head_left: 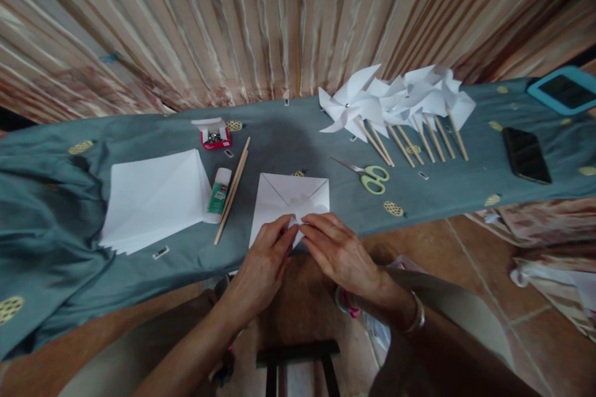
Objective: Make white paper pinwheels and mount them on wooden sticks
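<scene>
A square of white paper [285, 193] with dark diagonal slits or lines lies at the table's near edge. At its near side, my left hand [270, 249] pinches a raised bit of the paper between thumb and fingers. From the other side my right hand [336, 249] closes on the same raised bit, fingertips nearly meeting the left ones. Exactly how the paper is bent under the fingers is hidden. Green-handled scissors [374, 178] lie right of the sheet. Left of it are two wooden sticks [233, 192] and a green-and-white glue stick [218, 196].
A stack of white paper [156, 198] lies on the left of the cloth-covered table [279, 130]. Behind it stands an open red box of small metal pieces [215, 135]. Finished paper pinwheels [354, 102] lie at the back right, near a phone [526, 155] and a blue-framed tablet [563, 90].
</scene>
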Tool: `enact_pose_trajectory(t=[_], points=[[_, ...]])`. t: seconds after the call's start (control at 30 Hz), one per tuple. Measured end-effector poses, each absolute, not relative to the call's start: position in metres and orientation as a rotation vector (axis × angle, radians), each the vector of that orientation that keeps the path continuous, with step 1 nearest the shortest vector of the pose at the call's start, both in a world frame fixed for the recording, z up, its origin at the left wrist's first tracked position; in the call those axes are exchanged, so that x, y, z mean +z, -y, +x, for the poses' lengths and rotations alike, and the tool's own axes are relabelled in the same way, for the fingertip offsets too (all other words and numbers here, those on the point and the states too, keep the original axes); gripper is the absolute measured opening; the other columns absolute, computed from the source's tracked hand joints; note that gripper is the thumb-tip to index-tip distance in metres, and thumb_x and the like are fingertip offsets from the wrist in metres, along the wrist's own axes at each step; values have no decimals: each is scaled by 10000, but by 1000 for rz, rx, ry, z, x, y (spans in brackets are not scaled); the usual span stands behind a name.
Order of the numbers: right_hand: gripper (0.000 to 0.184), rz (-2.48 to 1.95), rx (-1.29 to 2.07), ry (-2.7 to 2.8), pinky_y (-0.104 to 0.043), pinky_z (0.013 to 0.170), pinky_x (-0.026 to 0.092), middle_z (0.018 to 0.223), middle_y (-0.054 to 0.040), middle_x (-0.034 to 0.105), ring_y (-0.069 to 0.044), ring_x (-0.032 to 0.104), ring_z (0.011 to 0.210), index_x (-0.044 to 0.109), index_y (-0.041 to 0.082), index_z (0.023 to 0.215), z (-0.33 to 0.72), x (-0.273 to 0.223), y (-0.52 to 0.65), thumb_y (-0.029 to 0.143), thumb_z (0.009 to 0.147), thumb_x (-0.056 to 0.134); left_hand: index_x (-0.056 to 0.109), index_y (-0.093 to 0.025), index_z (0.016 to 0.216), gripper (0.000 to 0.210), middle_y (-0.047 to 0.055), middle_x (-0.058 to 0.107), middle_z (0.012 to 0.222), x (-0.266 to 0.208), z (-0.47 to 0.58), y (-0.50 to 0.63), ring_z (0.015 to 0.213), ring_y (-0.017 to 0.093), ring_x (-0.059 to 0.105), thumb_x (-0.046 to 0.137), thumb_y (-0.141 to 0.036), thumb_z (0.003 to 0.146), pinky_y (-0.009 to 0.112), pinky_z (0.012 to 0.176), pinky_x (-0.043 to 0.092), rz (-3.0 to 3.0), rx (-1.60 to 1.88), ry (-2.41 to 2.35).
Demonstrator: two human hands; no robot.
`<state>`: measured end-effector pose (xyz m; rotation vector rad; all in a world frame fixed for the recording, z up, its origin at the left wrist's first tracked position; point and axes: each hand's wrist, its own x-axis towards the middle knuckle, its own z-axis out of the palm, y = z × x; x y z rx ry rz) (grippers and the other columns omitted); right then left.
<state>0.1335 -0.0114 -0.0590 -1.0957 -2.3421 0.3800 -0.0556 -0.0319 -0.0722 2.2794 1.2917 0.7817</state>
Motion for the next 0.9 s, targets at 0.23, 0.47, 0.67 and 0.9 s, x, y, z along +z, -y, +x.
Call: enact_pose_trajectory(t=[0.23, 0.47, 0.67, 0.9], points=[[247, -1078, 163, 2405, -388, 944, 552, 1121, -135, 683, -241, 605, 1042, 664, 86, 1113, 133, -57, 14, 159, 935, 509, 492, -188, 1308, 425, 147, 462, 1395, -67, -58, 32, 1163, 187, 577, 430, -45, 913, 362, 983, 531, 2191, 846, -1265], [254, -1092, 142, 2410, -398, 954, 545, 1139, -127, 685, -235, 610, 1066, 656, 122, 1138, 133, -58, 16, 162, 941, 501, 542, -160, 1249, 389, 131, 566, 1273, -67, -61, 34, 1181, 188, 582, 408, -29, 907, 334, 980, 536, 2227, 829, -1245], [260, -1078, 82, 2412, -396, 941, 549, 1140, -140, 688, -248, 612, 1057, 657, 96, 1144, 134, -59, 19, 152, 926, 526, 521, -173, 1302, 449, 131, 580, 1276, -70, -60, 34, 1198, 202, 571, 402, -26, 895, 381, 1010, 520, 2248, 782, -1239], [264, -1069, 103, 2422, -401, 924, 553, 1112, -142, 697, -242, 620, 1030, 669, 108, 1133, 133, -59, 19, 150, 931, 503, 496, -194, 1337, 488, 134, 580, 1267, -71, -57, 33, 1191, 218, 564, 400, -16, 893, 415, 991, 529, 2270, 811, -1229]])
